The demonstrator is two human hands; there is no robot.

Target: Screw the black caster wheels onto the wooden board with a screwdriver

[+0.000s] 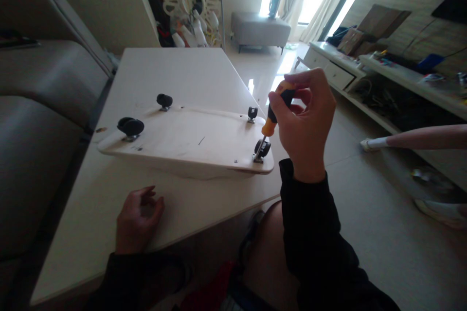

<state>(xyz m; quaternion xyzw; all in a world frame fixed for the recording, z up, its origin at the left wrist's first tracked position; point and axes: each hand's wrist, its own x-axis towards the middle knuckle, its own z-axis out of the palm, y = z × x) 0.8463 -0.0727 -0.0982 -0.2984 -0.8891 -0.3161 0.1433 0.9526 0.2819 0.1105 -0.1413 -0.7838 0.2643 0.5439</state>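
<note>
My right hand grips an orange and black screwdriver by its handle. The shaft points down to the metal mount of the near right caster wheel. That caster sits on a white board with rounded corners. Three more black casters stand up from it: a far right one, a far left one and a near left one. Resting on the table in front of the board, my left hand has loosely curled fingers, apart from the thumb, and holds nothing.
The white table carries the board. A grey sofa stands to the left, and a grey bench by the window. Along the right wall runs a cabinet with clutter on it. Another person's leg reaches in from the right.
</note>
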